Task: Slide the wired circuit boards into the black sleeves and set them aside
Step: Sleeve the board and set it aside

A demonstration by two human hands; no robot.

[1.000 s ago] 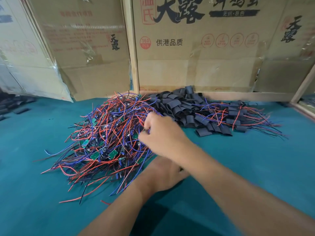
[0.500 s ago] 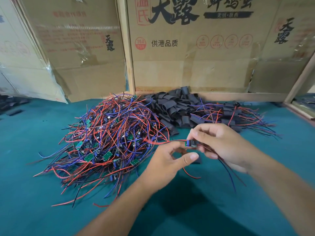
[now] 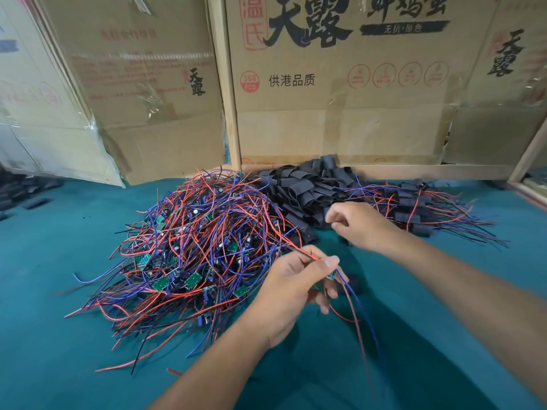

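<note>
A wired circuit board (image 3: 332,276) is held above the teal worktop (image 3: 59,350), near its front middle, in the left hand (image 3: 291,287). The fingers (image 3: 331,261) of that hand are curled and pinch the small green board, with a red lead running up and left from the grip into the heap and blue and red leads trailing down toward the front edge.

The right hand (image 3: 359,224) hovers just behind and to the right of it, over the near side of the pile of black sleeves (image 3: 305,190). Its fingers are loosely curled with thumb and forefinger close together; the hand is blurred, and whether they hold anything cannot be told.

The pile of black sleeves lies against the back edge of the worktop, at the middle. Left of it, spreading toward the centre, is the big tangled heap of wired boards (image 3: 192,247), red, blue and black leads with green boards showing among them. Right of the sleeves lies a smaller pile of sleeved boards (image 3: 414,208), their leads fanning toward the right edge.

Printed cardboard boxes (image 3: 340,113) stand along the back edge. A few more black sleeves (image 3: 26,190) lie at the far left edge.
</note>
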